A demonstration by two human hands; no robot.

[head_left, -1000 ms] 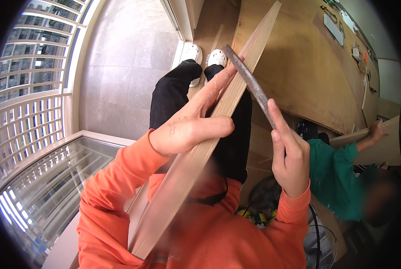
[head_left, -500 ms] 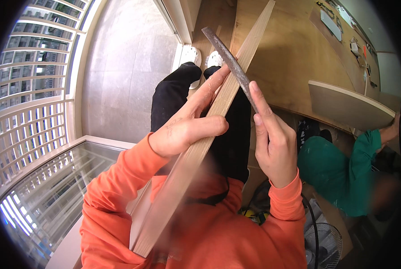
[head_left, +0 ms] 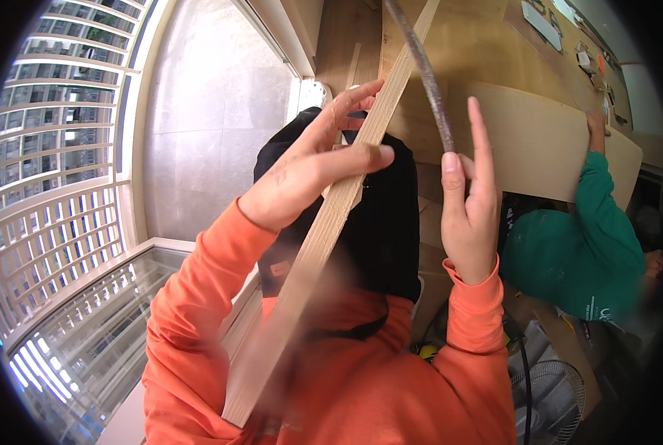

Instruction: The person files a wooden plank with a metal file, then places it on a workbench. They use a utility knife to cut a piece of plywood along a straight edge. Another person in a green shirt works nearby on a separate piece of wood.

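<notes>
A long pale wooden strip (head_left: 324,233) runs slantwise from my lap up to the far side, its near end against my orange sweatshirt. My left hand (head_left: 298,178) is closed round it near the middle, thumb across the top face, other fingers on the far-left edge. In my right hand (head_left: 471,215) is a long grey metal file (head_left: 428,78), pinched at its near end by the thumb and curled fingers, with the index finger straight and off it. The file appears to the right of the strip, its far tip beyond the picture's edge.
A plywood worktop (head_left: 465,44) with scattered tools lies beyond. On the right, a person in a green top (head_left: 576,252) has a hand on a pale board (head_left: 546,144). A fan (head_left: 554,404) stands low at right; glass panels (head_left: 116,326) are at left.
The file has come away from crossing over the strip and swung further out and up. My right index finger has lifted off it. The person's pale board has shifted over the worktop.
</notes>
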